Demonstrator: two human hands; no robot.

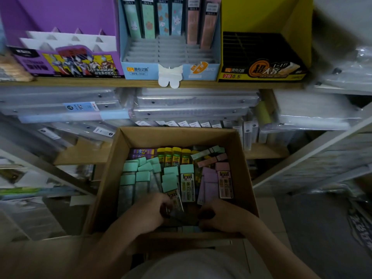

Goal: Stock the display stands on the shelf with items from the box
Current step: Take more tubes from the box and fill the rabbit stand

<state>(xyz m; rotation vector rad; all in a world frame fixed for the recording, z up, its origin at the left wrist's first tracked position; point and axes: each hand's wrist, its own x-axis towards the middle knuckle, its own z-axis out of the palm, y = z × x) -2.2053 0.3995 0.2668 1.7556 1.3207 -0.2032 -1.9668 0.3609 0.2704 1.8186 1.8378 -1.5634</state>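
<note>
An open cardboard box (112, 178) sits below the shelf, filled with slim pencil-lead cases (187, 184) capped in green, yellow, pink and purple. Both my hands are down in the box's near end. My left hand (149, 212) grips a dark, clear lead case (175, 202) with a green cap. My right hand (219, 214) has its fingers curled among the cases; what it holds is hidden. Three display stands stand on the shelf: a purple one (66, 63), a blue one (171, 57) with several cases at its back, and a yellow-and-black one (261, 57) with bare slots.
The wooden shelf edge (120, 82) runs under the stands. Below it lie stacks of clear plastic folders (193, 105). White shelving frames (302, 158) flank the box on both sides. A white butterfly tag (170, 76) hangs from the blue stand.
</note>
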